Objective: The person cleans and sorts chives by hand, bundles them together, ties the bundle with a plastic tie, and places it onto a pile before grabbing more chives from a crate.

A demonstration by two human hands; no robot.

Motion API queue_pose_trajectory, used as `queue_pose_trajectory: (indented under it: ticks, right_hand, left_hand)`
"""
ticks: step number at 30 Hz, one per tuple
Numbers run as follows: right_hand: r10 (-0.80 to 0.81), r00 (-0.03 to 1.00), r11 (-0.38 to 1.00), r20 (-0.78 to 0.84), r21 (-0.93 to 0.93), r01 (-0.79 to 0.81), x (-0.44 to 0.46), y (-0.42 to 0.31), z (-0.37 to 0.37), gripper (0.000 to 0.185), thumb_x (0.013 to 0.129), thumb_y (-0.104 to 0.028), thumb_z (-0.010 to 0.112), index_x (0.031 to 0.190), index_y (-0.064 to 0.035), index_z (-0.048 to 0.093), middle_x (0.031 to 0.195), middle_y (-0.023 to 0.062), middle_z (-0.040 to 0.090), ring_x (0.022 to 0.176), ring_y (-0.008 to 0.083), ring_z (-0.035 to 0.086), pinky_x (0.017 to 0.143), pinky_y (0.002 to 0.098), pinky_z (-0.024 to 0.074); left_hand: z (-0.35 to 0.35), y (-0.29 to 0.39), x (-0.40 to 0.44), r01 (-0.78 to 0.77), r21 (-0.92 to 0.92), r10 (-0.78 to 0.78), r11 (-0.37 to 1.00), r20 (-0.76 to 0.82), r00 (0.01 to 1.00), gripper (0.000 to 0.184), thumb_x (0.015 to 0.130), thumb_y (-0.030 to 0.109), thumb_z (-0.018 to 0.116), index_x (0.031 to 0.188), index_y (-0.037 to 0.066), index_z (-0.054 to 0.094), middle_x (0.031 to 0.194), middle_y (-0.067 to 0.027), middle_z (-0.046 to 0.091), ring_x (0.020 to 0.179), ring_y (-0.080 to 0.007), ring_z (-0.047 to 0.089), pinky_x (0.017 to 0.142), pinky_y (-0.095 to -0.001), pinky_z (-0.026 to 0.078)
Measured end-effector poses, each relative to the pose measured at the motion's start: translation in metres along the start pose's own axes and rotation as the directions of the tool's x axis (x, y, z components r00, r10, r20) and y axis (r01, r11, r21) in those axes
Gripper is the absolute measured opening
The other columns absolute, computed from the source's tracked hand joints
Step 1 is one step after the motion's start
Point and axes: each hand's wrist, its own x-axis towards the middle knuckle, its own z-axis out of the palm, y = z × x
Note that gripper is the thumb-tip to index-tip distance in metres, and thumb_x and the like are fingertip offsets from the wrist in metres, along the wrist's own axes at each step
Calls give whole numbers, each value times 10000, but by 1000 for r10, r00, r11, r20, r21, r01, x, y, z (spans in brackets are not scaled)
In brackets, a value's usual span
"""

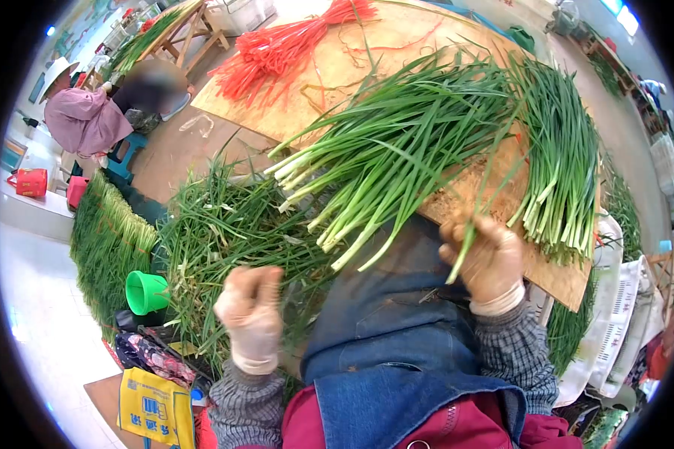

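My right hand, gloved and slightly blurred, pinches a garlic chive stalk near its pale end at the board's front edge. Gloved too, my left hand hovers over a heap of loose trimmed leaves with its fingers closed; whether anything is between them I cannot make out. On the wooden board lies a spread pile of garlic chives, white ends toward me and overhanging the edge. To its right, a neater bunch of garlic chives rests with stems evenly lined up.
Red plastic ties lie at the board's far left. A green bucket and stacked chives stand on the left, near a yellow bag. White crates are at the right. A person in a hat sits farther back.
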Motion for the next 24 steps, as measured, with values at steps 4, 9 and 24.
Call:
queue_pose_trajectory:
  ticks: [4,9,24]
  right_hand:
    - [263,962,949,-79,-159,-272,-1,29,1,373,878,-328,487,1033,6,547,897,90,613,820,239,607,585,330,479]
    - [203,970,931,-131,-283,-233,13,43,35,210,823,-163,612,955,-10,556,794,72,590,584,122,554,412,184,349]
    - [330,941,891,-69,-307,-335,0,33,29,120,770,-98,655,837,-1,633,642,6,549,474,56,458,398,186,314]
  left_hand:
    - [36,38,14,-357,221,316,908,200,928,124,720,71,698,817,53,624,719,-101,583,641,-246,569,579,-301,447]
    - [51,42,11,-274,296,140,915,405,903,167,725,73,677,881,42,626,744,-134,611,624,-291,584,573,-329,477]
    - [56,45,3,909,-122,-412,397,862,296,203,815,98,589,955,-49,590,725,-68,613,574,-83,533,504,-189,409]
